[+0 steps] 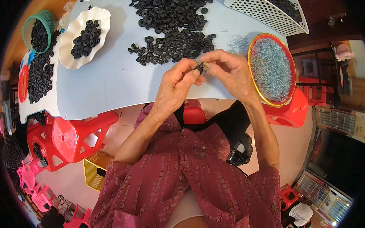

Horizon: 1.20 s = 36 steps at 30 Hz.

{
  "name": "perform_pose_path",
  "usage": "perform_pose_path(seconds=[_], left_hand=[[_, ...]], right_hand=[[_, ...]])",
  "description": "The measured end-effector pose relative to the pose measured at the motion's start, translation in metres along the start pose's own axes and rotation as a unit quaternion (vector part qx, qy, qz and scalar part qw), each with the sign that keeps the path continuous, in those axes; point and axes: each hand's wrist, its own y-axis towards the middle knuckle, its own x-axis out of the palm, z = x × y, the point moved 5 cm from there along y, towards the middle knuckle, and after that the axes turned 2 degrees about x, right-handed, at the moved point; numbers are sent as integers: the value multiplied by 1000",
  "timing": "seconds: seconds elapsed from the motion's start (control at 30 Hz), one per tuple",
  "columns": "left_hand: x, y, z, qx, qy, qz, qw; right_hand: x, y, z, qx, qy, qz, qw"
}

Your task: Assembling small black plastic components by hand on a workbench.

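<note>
Both hands meet above the table's near edge, fingertips pinched together on a small black plastic part [199,68]. My left hand [175,85] grips it from the left between thumb and fingers. From the other side, the thumb and forefinger of my right hand [232,75] close at the same part; whether a smaller piece sits between them is too small to tell. Just beyond my fingers spreads a heap of loose black plastic parts [170,46]. Right of my right hand stands a red basin with a yellow rim [251,67], filled with small shiny clear-blue pieces [271,68].
A white scalloped dish [68,53] of black parts lies at the left of the table [97,89]. A green basket [48,22] stands far left, a white perforated basket [263,18] far right. Red stools [66,138] and a yellow crate [90,175] are below.
</note>
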Motion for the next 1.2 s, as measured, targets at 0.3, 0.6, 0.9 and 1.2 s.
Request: perform_pose_path(seconds=[0.3, 0.6, 0.9, 1.2], left_hand=[[-2, 0, -4, -5, 2, 12, 1000], [-1, 1, -6, 10, -2, -5, 1000], [1, 6, -11, -27, -41, -51, 998], [1, 7, -19, -61, -104, -86, 989]], right_hand=[[9, -2, 3, -90, -5, 27, 996], [16, -10, 0, -175, -115, 93, 973], [17, -21, 3, -165, -112, 137, 970], [16, -23, 8, -92, 11, 132, 987]])
